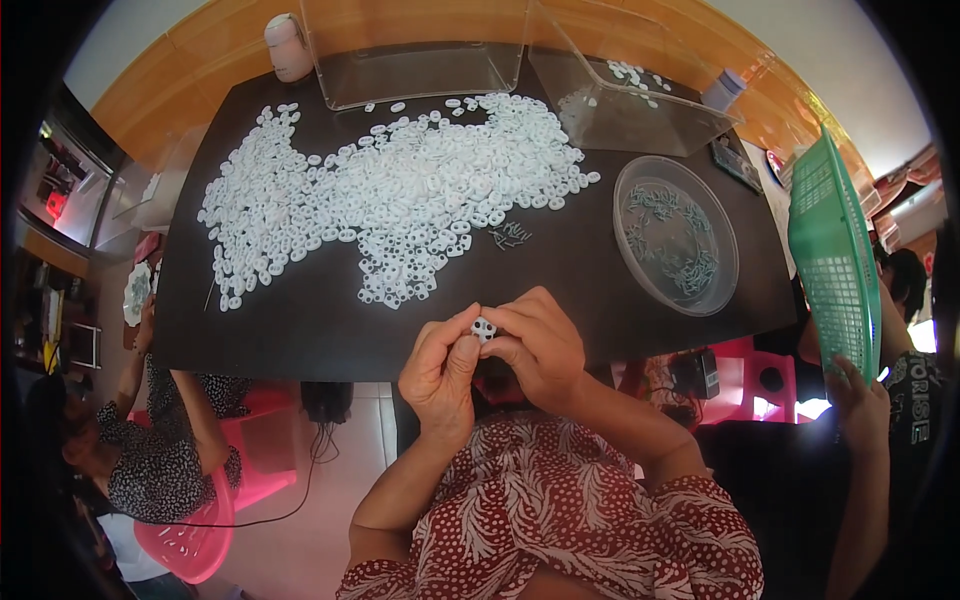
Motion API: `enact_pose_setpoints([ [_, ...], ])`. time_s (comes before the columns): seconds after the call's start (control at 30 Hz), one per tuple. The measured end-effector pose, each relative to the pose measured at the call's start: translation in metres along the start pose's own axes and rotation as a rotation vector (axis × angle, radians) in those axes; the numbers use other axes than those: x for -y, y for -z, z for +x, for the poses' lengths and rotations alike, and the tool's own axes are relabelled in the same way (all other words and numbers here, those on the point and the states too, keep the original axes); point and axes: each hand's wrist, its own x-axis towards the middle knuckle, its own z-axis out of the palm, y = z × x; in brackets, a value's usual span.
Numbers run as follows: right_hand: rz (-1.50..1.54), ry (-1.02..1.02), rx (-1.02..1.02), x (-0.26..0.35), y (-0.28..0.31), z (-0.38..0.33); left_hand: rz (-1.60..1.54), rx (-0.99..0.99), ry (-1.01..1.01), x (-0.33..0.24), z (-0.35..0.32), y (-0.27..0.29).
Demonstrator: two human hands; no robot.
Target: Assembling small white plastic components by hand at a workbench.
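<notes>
My left hand and my right hand meet at the near edge of a black table. Between their fingertips they pinch one small white plastic piece with two holes. A wide heap of the same white pieces spreads over the table beyond my hands. A few small dark metal parts lie loose near the heap's right end. A round clear bowl holding more dark metal parts stands to the right of my hands.
Two clear plastic boxes stand at the table's far edge, the right one tilted with white pieces inside. A person on the right holds a green basket. Another person sits low at the left by a pink basket.
</notes>
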Motion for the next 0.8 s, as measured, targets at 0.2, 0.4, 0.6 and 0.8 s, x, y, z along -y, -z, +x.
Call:
enact_pose_setpoints([
  [0.2, 0.011, -0.036, -0.065, 0.003, -0.009, -0.003, 0.031, -0.097, -0.108, 0.012, -0.004, -0.010],
  [0.4, -0.004, -0.030, -0.068, 0.002, -0.014, -0.006, -0.027, -0.149, -0.143, 0.017, -0.007, -0.014],
  [0.6, -0.048, 0.012, -0.111, 0.006, -0.020, -0.002, -0.022, -0.181, -0.144, 0.017, -0.007, -0.016],
  [0.8, -0.051, 0.043, -0.132, 0.005, -0.025, -0.002, 0.036, -0.163, -0.184, 0.017, -0.007, -0.015],
])
